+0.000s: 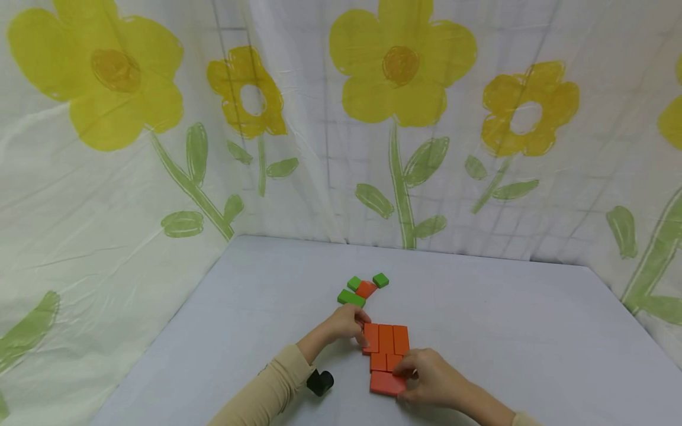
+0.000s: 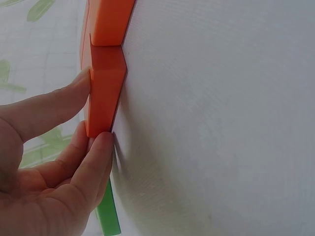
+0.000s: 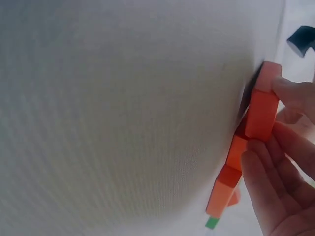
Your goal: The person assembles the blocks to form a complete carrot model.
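Flat orange-red blocks lie close together on the table: a row of three long blocks (image 1: pixel 386 339), two small blocks (image 1: pixel 378 361) below it, and a wide block (image 1: pixel 385 383) nearest me. My left hand (image 1: pixel 345 324) holds the leftmost long block (image 2: pixel 106 93), thumb on its upper edge and fingertips (image 2: pixel 103 140) at its far end. At the near end, my right hand (image 1: pixel 434 378) pinches the wide block (image 3: pixel 262 115) between thumb and fingers. The right fingers partly hide the right small block in the head view.
Beyond the left hand lie a long green block (image 1: pixel 351 298), two small green blocks (image 1: pixel 380 280) and a red-orange block (image 1: pixel 365 289). A black cylindrical device (image 1: pixel 321 383) shows by the left sleeve. A flower-printed curtain (image 1: pixel 298 195) hangs behind the white table (image 1: pixel 495 325).
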Available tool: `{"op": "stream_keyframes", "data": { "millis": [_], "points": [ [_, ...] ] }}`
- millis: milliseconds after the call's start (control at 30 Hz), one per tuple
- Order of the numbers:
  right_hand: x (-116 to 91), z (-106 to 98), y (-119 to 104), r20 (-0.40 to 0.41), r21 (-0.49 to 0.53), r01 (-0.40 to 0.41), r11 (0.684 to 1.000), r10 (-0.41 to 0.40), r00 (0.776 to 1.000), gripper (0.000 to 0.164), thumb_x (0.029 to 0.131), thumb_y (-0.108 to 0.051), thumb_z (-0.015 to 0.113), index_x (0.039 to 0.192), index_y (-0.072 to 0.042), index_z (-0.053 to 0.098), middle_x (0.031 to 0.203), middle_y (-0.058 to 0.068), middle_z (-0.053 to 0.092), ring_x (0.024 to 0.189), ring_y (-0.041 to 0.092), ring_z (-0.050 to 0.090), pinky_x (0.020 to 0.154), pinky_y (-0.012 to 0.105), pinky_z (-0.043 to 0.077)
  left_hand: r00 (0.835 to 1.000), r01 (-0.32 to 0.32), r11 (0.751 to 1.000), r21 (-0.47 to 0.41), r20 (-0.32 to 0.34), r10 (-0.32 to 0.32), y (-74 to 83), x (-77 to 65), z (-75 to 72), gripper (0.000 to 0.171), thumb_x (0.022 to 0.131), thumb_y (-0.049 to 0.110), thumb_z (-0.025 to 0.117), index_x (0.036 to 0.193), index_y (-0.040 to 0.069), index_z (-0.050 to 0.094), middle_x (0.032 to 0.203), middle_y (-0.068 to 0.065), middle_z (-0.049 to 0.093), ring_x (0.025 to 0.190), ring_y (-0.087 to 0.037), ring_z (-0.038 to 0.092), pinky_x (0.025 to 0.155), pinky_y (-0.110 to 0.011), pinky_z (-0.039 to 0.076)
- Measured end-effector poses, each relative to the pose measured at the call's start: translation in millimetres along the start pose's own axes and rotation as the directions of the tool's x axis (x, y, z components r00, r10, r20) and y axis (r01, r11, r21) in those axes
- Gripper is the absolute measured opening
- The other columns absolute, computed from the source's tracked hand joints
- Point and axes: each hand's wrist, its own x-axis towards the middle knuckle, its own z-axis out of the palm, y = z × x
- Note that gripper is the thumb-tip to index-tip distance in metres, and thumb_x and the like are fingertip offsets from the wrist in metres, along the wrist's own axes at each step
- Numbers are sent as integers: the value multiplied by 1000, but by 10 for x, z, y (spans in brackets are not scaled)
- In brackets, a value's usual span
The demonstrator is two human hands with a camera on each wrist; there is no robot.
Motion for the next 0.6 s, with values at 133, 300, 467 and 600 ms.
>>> {"op": "stream_keyframes", "data": {
  "millis": [133, 300, 467, 600],
  "points": [
    [9, 5, 3, 3, -16, -6, 1000, 6, 1000, 24, 71, -13, 84, 93, -6, 75, 85, -13, 61, 75, -1, 52, 66, 22, 50, 1000, -3, 1000, -1, 0, 3, 12, -12, -7, 36, 66, -11, 80, 99, -3, 67, 80, -5, 55, 74, -17, 48, 65, -27, 42],
    [17, 13, -2, 1, -55, 8, 998, -8, 1000, 23, 72, -13, 84, 92, -8, 75, 85, -14, 61, 74, -1, 52, 65, 22, 50, 1000, -6, 1000, -5, 1, 6, 15, -16, -11, 37, 66, -11, 80, 99, -4, 67, 80, -5, 55, 73, -17, 47, 64, -26, 41],
    [31, 9, -26, 3, -103, 17, 995, -17, 1000, 21, 73, -13, 84, 92, -7, 76, 86, -12, 62, 75, -1, 53, 67, 22, 50, 1000, -8, 1000, -11, 0, 8, 14, -17, -12, 36, 66, -12, 80, 99, -4, 67, 79, -5, 54, 73, -17, 47, 64, -26, 40],
    [37, 1, -29, 7, -123, 19, 992, -18, 1000, 20, 73, -12, 83, 91, -7, 76, 86, -12, 62, 75, -1, 53, 67, 22, 50, 1000, -9, 1000, -13, 0, 9, 12, -6, -9, 36, 66, -12, 80, 99, -4, 67, 80, -5, 54, 74, -17, 47, 65, -26, 41]
  ]
}}
